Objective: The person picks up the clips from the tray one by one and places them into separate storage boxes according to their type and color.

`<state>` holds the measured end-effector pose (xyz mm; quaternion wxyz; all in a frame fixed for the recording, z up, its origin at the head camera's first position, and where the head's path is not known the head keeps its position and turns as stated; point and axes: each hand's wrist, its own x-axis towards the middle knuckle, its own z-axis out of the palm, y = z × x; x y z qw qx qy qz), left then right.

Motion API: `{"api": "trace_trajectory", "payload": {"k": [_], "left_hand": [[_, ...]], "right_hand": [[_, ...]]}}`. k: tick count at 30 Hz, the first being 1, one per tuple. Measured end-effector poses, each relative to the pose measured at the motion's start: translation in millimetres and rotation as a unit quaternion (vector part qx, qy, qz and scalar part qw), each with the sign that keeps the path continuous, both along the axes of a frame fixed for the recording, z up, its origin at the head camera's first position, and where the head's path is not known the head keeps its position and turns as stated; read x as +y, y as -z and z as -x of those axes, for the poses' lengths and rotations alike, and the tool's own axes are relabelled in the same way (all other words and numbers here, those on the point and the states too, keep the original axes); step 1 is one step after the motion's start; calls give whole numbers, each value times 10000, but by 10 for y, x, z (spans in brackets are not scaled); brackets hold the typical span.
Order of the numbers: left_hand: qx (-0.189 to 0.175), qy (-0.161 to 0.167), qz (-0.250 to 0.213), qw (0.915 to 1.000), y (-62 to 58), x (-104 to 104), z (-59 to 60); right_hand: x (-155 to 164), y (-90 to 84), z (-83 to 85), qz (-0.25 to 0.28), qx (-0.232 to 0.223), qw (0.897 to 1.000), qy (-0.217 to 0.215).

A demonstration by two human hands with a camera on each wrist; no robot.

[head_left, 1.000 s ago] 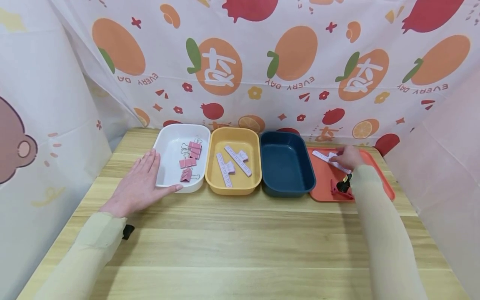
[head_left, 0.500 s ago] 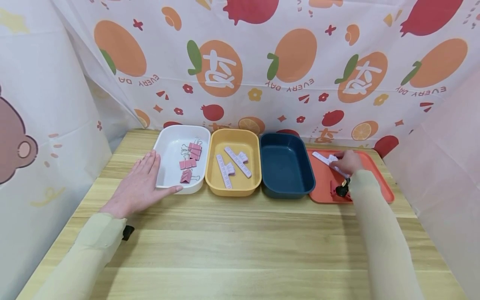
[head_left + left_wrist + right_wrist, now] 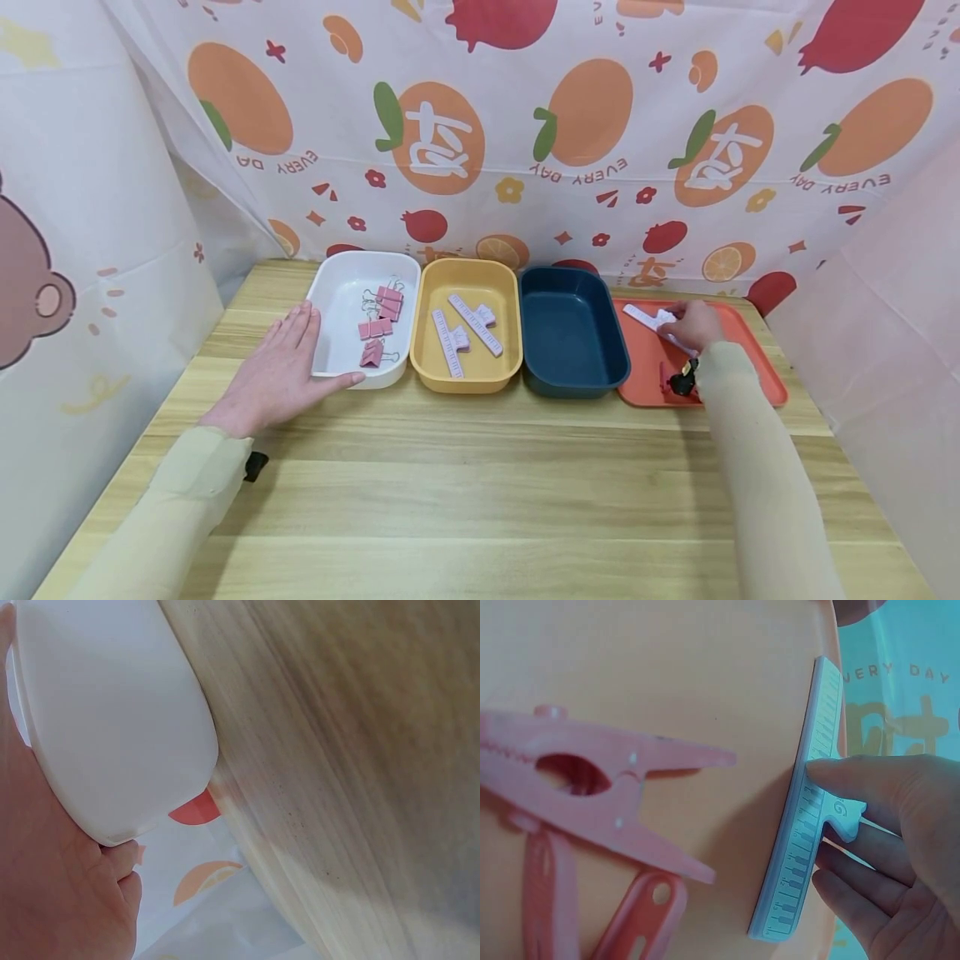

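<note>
Wooden table (image 3: 480,467) holds everything. Right hand (image 3: 693,323) pinches the ruler clip (image 3: 804,817); thin edge might slip. Pink pegs (image 3: 592,796) beside it could get bumped. Left hand (image 3: 281,371) rests flat.

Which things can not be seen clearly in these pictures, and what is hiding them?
- Red clothespins on the orange tray: in the head view the right sleeve covers them partly, so their number is unclear; the right wrist view cuts them off at its edge.
- Ruler clip: the right hand hides its far end in the head view.
- White bin: the left wrist view shows only its outer wall; the left hand is cut off.
</note>
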<state>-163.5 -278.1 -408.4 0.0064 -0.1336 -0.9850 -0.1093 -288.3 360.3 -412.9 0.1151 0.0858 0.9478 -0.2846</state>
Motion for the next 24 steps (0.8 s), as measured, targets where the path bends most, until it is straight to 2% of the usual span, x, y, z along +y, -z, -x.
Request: {"api": "trace_trajectory", "payload": {"k": [8, 15, 24], "left_hand": [[80, 29, -1, 10000, -9, -1, 5], [27, 2, -13, 10000, -22, 0, 7], [-61, -12, -1, 10000, -32, 4, 9]], "right_hand": [[-21, -36, 10, -29, -93, 9999, 40], [-67, -64, 4, -273, 73, 9995, -118], [-49, -119, 24, 37, -46, 9999, -84]]}}
